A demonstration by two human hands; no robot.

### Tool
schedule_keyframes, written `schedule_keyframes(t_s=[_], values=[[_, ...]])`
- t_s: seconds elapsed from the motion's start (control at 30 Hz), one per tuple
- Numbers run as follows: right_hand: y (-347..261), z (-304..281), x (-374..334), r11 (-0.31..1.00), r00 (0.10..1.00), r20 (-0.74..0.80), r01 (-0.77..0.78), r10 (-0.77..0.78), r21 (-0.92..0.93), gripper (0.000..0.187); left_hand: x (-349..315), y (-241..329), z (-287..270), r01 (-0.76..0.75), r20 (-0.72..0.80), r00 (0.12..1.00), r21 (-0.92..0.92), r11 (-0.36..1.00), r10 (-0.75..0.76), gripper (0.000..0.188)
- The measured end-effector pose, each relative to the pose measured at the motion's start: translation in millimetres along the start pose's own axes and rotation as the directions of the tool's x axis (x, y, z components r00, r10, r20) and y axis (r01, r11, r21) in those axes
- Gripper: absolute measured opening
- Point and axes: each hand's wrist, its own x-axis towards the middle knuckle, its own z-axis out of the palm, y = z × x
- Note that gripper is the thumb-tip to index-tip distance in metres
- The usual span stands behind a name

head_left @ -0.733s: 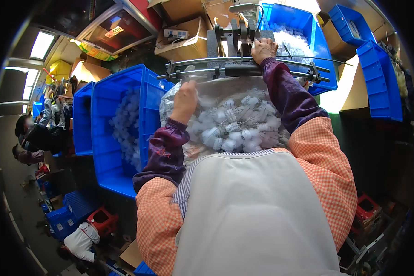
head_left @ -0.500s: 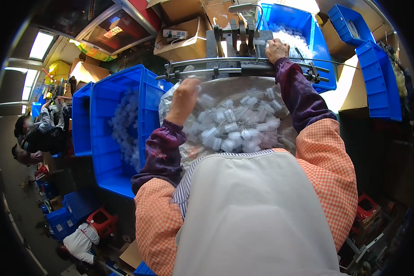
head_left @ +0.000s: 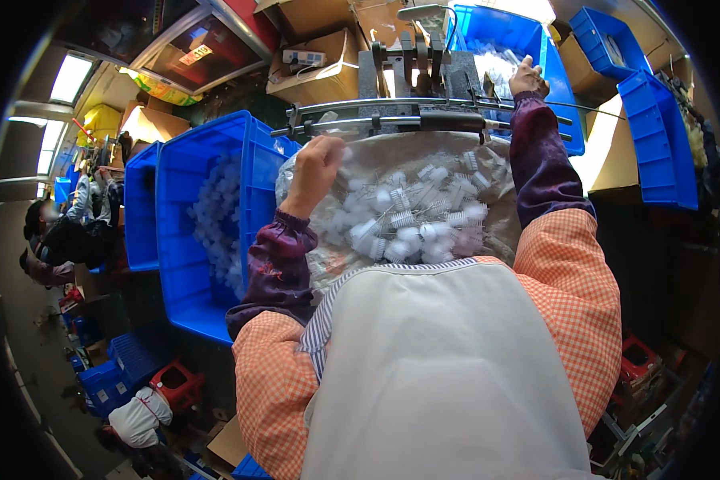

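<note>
My left hand (head_left: pixel 316 172) is closed just in front of the metal rods at the left end of the bench fixture (head_left: pixel 392 122). A blurred white tuft shows at its fingertips, apparently a small wire-handled brush (head_left: pixel 345 154). Over the near side of a blue bin (head_left: pixel 548 60) at the far right, my right hand (head_left: pixel 528 78) has its fingers apart, and I see nothing held in it. White bristly pieces (head_left: pixel 496 68) lie in that bin. Below the fixture, a heap of small white brushes (head_left: pixel 412 216) with thin wire stems rests on a grey sheet (head_left: pixel 492 156).
A large blue bin (head_left: pixel 260 176) on my left holds many white pieces. Behind the fixture stands an open cardboard box (head_left: pixel 328 76) with a power strip. More blue crates (head_left: pixel 656 136) stand at the right. Other people (head_left: pixel 140 416) are at the far left.
My right hand has left the fixture and moved right to the blue bin, its fingers spreading. My left hand has shifted slightly left and remains closed near the rods.
</note>
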Motion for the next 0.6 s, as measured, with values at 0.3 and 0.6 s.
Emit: schedule_keyframes(t_s=[0.3, 0.6], values=[[-76.2, -64.2, -149.6, 0.147, 0.273, 0.171, -0.107, -0.947, 0.983, 0.037, 30.3, 48.6, 60.9, 0.078, -0.013, 0.995, -0.552, 0.830, -0.102, 0.019], [-62.0, 22.4, -50.0, 0.824, 0.879, -0.137, 0.475, -0.456, 0.308, 0.019, -35.1, -59.2, 63.0, 0.206, 0.381, 0.881, 0.229, 0.952, -0.282, 0.029]])
